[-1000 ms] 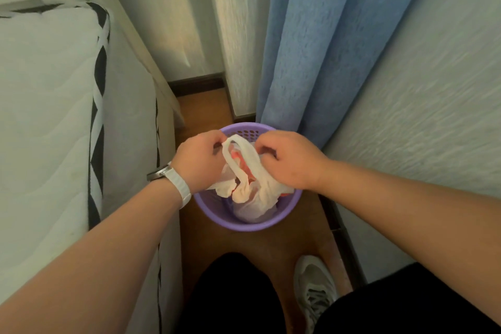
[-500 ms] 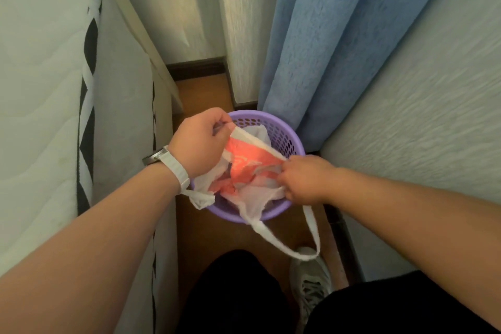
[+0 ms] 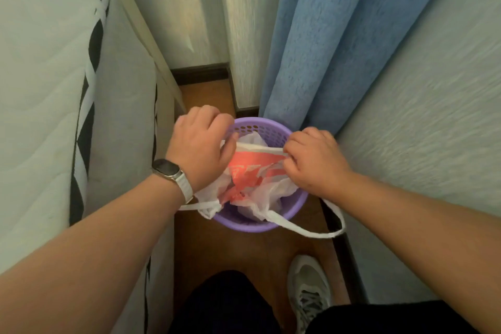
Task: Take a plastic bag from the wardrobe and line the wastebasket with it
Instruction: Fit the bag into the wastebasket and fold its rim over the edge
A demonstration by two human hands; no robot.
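A purple perforated wastebasket (image 3: 260, 127) stands on the wooden floor between a bed and a wall. A white plastic bag with red print (image 3: 252, 171) sits inside it, its mouth stretched across the opening. My left hand (image 3: 200, 146), with a watch on the wrist, grips the bag's edge at the basket's left rim. My right hand (image 3: 314, 160) pinches the bag's edge at the right rim. One white handle loop (image 3: 311, 233) hangs over the near right rim to the floor, another (image 3: 195, 206) trails at the left.
A white mattress with black trim (image 3: 54, 89) lies close on the left. A blue curtain (image 3: 339, 35) hangs just behind the basket, and a pale wall (image 3: 433, 130) runs along the right. My grey shoe (image 3: 309, 287) rests on the floor below the basket.
Both hands have spread apart from the middle to opposite rims, pulling the bag's mouth open. The right hand moved up to the right rim, and a handle loop dropped outside the basket.
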